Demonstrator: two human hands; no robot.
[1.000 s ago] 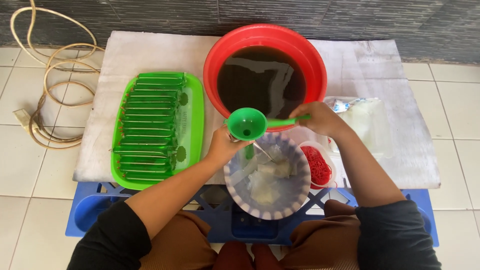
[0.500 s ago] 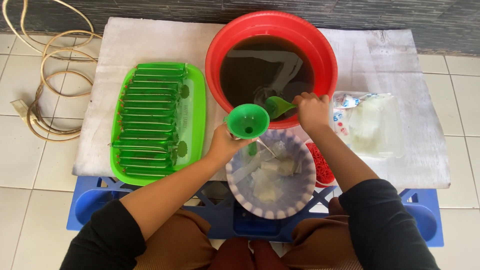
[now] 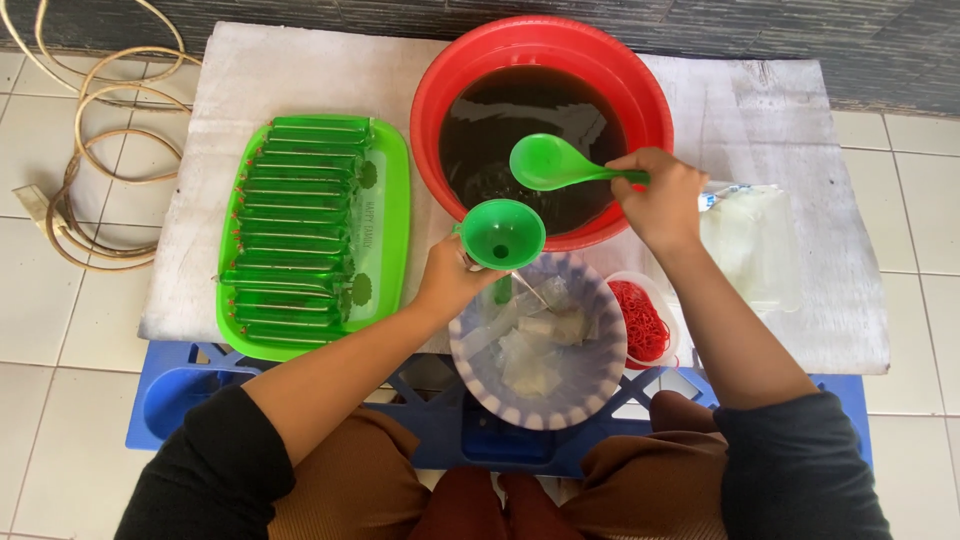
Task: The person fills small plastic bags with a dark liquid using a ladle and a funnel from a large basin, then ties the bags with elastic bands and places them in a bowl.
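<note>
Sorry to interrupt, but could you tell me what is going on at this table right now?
A seated person holds a green funnel in the left hand above a patterned bowl. The right hand holds a green ladle over a red basin of dark liquid. A green tray of filled tubes sits beside it.

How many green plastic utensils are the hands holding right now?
2. A green plastic funnel in the left hand, above the patterned bowl; a green plastic ladle in the right hand, over the red basin of dark liquid.
</note>
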